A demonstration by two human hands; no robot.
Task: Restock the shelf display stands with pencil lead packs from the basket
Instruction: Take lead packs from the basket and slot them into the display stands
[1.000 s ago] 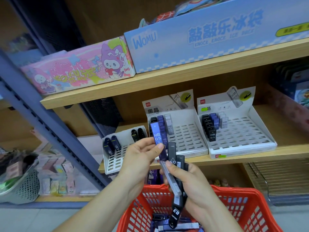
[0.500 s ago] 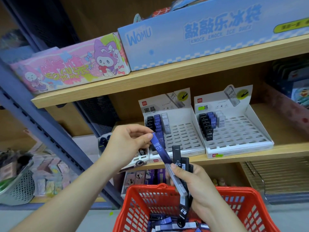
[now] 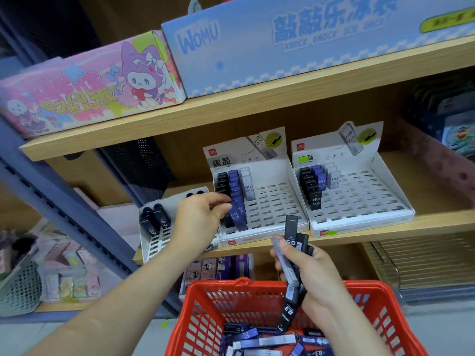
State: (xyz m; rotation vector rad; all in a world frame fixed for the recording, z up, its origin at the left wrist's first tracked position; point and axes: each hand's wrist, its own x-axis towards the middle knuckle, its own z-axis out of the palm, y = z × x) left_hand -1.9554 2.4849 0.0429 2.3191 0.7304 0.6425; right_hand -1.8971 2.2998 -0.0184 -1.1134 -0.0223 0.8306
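Far L, low down: grey mesh bin, blurred goods beside it. Top shelf: pink cartoon box, then long blue box marked WOMU.

Shelf below, L end: small stand, white w/ slots, two black packs upright at its L side, two more dark tops at its back.

In front of it, L hand, stretched across to middle stand. Thumb & fingers pinching top of a blue pack: slim purple-blue case, HB 0.5 in white, leaning in a slot at front of the blue row.

Same stand: white card tray w/ slotted deck and printed back panel. Black row at L, blue row next, short clear row w/ HB 0.5 after that, slots showing across rest of deck.

Just beside it, right stand: same build, black, blue & clear rows in back L corner, front black one marked HB 0.5.

Lower, centre-R: R hand curled round a bundle of packs. Clear one in front, black ones behind, tops sticking up past the fingers, one black end hanging below the palm.

Under both hands: red basket, plastic lattice walls. Loose packs heaped at bottom, mostly blue & black, a pale one lying across.
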